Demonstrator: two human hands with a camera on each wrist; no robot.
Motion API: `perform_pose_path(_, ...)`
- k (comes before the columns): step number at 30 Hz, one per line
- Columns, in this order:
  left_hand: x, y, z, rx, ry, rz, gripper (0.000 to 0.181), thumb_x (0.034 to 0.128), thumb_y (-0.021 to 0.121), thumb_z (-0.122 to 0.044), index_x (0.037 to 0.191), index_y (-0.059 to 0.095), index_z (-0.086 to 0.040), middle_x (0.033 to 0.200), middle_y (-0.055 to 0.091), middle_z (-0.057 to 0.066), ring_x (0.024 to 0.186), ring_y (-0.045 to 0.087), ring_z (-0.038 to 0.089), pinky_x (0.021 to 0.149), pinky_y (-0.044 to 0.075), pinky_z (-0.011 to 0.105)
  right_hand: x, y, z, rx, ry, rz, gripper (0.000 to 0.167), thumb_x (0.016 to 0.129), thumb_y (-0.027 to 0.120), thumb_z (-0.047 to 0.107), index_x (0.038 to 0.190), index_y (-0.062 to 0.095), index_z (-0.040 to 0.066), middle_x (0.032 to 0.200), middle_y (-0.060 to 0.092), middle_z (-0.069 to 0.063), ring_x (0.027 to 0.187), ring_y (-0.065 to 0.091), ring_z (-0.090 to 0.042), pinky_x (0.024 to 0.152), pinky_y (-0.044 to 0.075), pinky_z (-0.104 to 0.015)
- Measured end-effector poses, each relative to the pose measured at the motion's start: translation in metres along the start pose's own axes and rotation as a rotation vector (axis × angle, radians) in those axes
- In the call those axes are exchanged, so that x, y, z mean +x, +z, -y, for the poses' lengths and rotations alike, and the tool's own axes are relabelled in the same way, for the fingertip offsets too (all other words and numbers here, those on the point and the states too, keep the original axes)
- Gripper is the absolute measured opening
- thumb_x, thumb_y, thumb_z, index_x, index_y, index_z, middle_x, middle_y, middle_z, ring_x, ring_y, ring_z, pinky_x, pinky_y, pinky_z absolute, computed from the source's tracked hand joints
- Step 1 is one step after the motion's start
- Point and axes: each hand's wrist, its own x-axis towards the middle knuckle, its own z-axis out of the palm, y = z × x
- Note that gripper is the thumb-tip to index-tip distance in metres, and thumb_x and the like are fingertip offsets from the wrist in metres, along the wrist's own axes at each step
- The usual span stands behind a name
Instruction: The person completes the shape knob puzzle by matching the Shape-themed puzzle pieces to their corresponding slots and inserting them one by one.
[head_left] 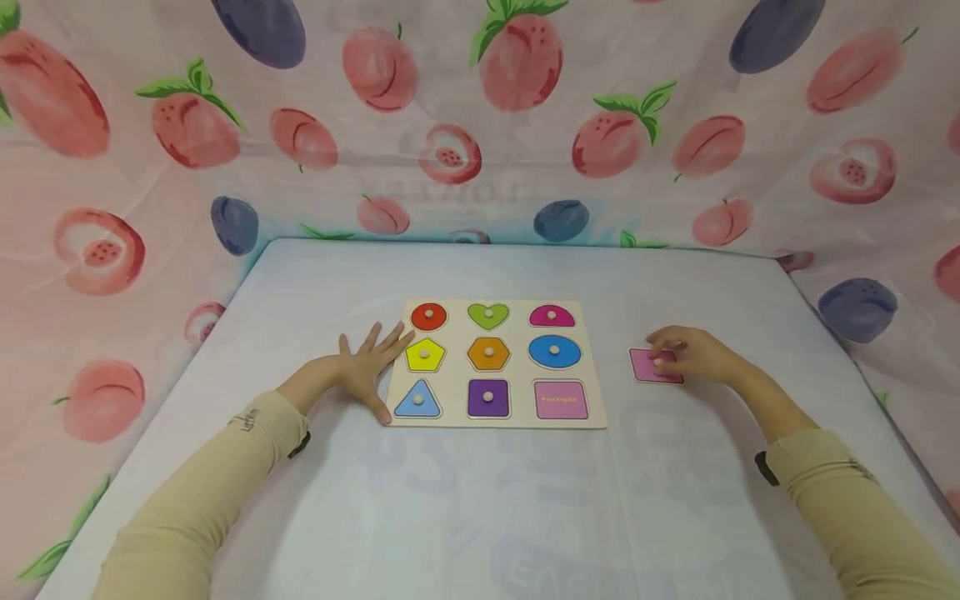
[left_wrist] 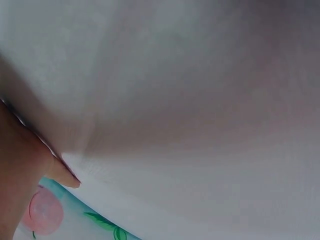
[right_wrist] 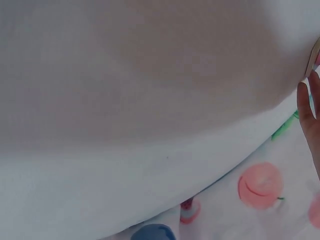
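Observation:
A cream peg puzzle board [head_left: 456, 407] lies on the table, bearing several coloured knobbed shapes. Spread fingers of my left hand [head_left: 365, 367] rest along the board's left edge, with the thumb at its near corner. To the right of the board, my right hand [head_left: 701, 354] pinches the small knob of a pink rectangle puzzle piece [head_left: 643, 365]; whether the piece touches the table cannot be told. At the board's near right corner, the pink rectangular recess [head_left: 561, 400] shows printed lettering. In the right wrist view, only the edge of the puzzle piece [right_wrist: 312, 60] shows beside the fingers.
A white cloth covers the table [head_left: 465, 500]. Fruit-printed fabric [head_left: 525, 125] hangs behind it and along both sides. The purple square piece [head_left: 488, 409] and blue oval piece [head_left: 542, 351] sit in the board beside the rectangular recess.

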Motion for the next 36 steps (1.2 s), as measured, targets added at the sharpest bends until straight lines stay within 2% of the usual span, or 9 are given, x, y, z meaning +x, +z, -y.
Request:
perform_pose_path(2, 0.000, 0.001, 0.000, -0.004, 0.007, -0.002, 0.139, 0.0552, 0.085, -0.055, 0.151, -0.009, -0.019, 0.157, -0.024, 0.009, 0.140, -0.027, 0.042, 0.094, -0.019, 0.077, 0.000, -0.001, 0.000, -0.028, -0.021, -0.005, 0.011, 0.080, 0.073, 0.008, 0.085, 0.064, 0.003, 0.115, 0.061, -0.029, 0.107, 0.056, -0.044, 0.094, 0.043, -0.058)
perform_pose_path(6, -0.001, 0.002, 0.000, -0.006, 0.002, -0.008, 0.139, 0.0550, 0.085, -0.054, 0.152, -0.008, -0.019, 0.157, -0.024, 0.008, 0.140, -0.027, 0.041, 0.095, -0.019, 0.077, 0.001, -0.001, 0.004, -0.070, -0.024, 0.003, 0.014, 0.080, 0.074, 0.011, 0.079, 0.060, 0.006, 0.113, 0.063, -0.029, 0.103, 0.059, -0.042, 0.092, 0.045, -0.056)
perform_pose_path(12, 0.000, 0.003, -0.001, -0.012, -0.004, -0.024, 0.140, 0.0535, 0.086, -0.053, 0.152, -0.008, -0.020, 0.157, -0.023, 0.008, 0.140, -0.026, 0.041, 0.094, -0.020, 0.077, 0.003, -0.002, 0.006, -0.077, 0.065, 0.040, 0.016, 0.081, 0.072, 0.012, 0.077, 0.057, 0.008, 0.120, 0.060, -0.030, 0.113, 0.054, -0.047, 0.097, 0.041, -0.058)
perform_pose_path(19, 0.002, 0.005, 0.001, -0.007, -0.004, -0.030, 0.139, 0.0535, 0.086, -0.053, 0.152, -0.007, -0.020, 0.157, -0.021, 0.010, 0.140, -0.024, 0.043, 0.094, -0.019, 0.077, 0.005, -0.001, 0.010, -0.078, 0.061, 0.036, 0.017, 0.080, 0.073, 0.010, 0.073, 0.059, 0.004, 0.114, 0.062, -0.032, 0.109, 0.055, -0.048, 0.094, 0.042, -0.058)
perform_pose_path(27, 0.002, 0.001, 0.003, -0.004, -0.003, -0.024, 0.141, 0.0522, 0.086, -0.054, 0.152, -0.007, -0.020, 0.157, -0.021, 0.011, 0.140, -0.025, 0.043, 0.093, -0.019, 0.078, 0.009, -0.003, 0.021, -0.102, 0.061, 0.048, 0.016, 0.077, 0.074, 0.004, 0.069, 0.060, 0.001, 0.106, 0.065, -0.031, 0.108, 0.056, -0.049, 0.089, 0.043, -0.055)
perform_pose_path(36, 0.003, 0.001, 0.001, 0.006, -0.001, -0.015, 0.141, 0.0525, 0.085, -0.056, 0.151, -0.008, -0.020, 0.156, -0.023, 0.012, 0.139, -0.025, 0.045, 0.093, -0.017, 0.079, 0.008, -0.004, 0.023, -0.105, 0.085, 0.043, 0.019, 0.078, 0.073, 0.004, 0.069, 0.055, 0.002, 0.110, 0.063, -0.032, 0.111, 0.055, -0.049, 0.090, 0.044, -0.054)
